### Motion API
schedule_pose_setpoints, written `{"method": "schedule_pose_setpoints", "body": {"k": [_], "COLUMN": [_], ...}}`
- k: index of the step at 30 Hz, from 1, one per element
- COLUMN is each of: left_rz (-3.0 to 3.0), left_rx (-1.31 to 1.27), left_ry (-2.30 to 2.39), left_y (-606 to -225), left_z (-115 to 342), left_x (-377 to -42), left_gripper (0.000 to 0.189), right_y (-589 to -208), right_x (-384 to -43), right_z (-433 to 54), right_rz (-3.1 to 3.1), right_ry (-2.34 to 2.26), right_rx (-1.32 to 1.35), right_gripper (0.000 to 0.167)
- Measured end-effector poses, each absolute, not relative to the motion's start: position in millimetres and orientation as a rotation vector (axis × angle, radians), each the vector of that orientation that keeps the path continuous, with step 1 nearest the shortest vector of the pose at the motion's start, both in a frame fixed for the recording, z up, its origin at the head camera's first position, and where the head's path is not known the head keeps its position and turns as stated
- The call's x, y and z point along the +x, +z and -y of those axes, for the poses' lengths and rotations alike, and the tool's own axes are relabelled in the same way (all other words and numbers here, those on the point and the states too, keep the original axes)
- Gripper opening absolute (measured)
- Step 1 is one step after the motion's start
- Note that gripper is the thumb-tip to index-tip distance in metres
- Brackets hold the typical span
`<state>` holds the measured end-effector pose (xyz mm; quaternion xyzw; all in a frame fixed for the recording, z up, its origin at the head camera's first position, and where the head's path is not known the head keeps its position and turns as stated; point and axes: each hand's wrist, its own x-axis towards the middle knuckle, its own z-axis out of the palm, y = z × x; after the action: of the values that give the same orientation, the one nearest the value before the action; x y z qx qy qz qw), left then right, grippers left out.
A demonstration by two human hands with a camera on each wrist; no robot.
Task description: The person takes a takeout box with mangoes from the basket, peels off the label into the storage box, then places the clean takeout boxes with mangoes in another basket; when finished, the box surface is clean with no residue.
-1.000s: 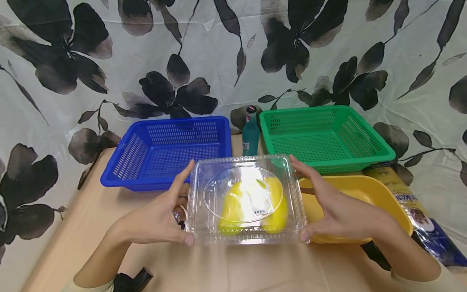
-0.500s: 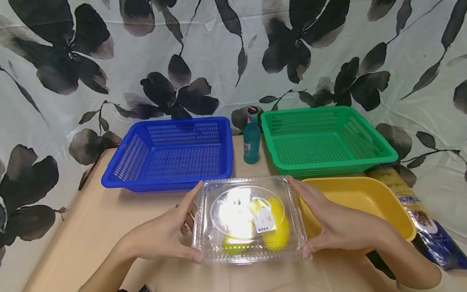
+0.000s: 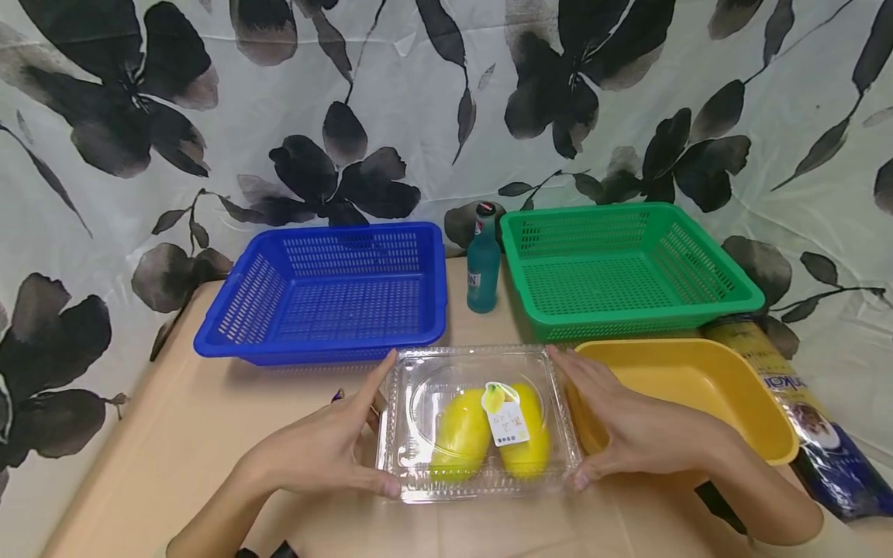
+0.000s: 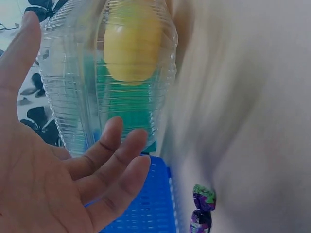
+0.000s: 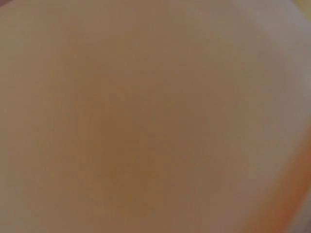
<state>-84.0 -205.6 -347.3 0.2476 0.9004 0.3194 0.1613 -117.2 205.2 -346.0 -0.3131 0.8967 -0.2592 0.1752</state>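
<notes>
A clear plastic clamshell box (image 3: 418,457) lies lid up between my two hands. Inside are two yellow mangoes (image 3: 460,434), and a white label (image 3: 508,422) is stuck on the lid. My left hand (image 3: 314,453) holds the box's left side, thumb at the near corner and index finger at the far one. In the left wrist view, its other fingers (image 4: 114,191) are spread and bent in front of the ribbed side. My right hand (image 3: 649,426) holds the right side with its thumb at the near corner. The right wrist view is a blur.
A blue basket (image 3: 209,341) and a green basket (image 3: 628,322) stand at the back with a teal bottle (image 3: 483,267) between them. Right of the box is a yellow tray (image 3: 774,442) beside a blue-and-gold packet (image 3: 830,457). Purple-and-green wrapped candies (image 4: 203,197) lie near my left hand.
Both hands have brought the box down and nearer, then slightly right. Glare has shifted off the mangoes, and the bottle's base now shows above the box.
</notes>
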Motion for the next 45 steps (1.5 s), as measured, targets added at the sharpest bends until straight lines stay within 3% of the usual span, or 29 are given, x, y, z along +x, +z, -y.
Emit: {"method": "schedule_pose_setpoints", "body": {"k": [19,26,45], "left_rz": [-2.634,-2.667,-2.644], "left_rx": [0.747,0.862,0.853], "left_ry": [0.817,0.87,0.923], "left_y": [-352,-357,-368], "left_z": [212,206,208], "left_x": [-94,-99,-106], "left_gripper": [0.132,0.128,0.125], "right_y": [-352,-346,-345], "right_x": [-119,-121,-122], "right_z": [-201,-200,-139], "right_rz": [-2.528,-2.561,-2.818], "right_ry": [-0.674,-0.711,-0.471], "right_rx": [-0.86,-0.866,-1.438], "right_gripper": [0.13,0.114,0.077]}}
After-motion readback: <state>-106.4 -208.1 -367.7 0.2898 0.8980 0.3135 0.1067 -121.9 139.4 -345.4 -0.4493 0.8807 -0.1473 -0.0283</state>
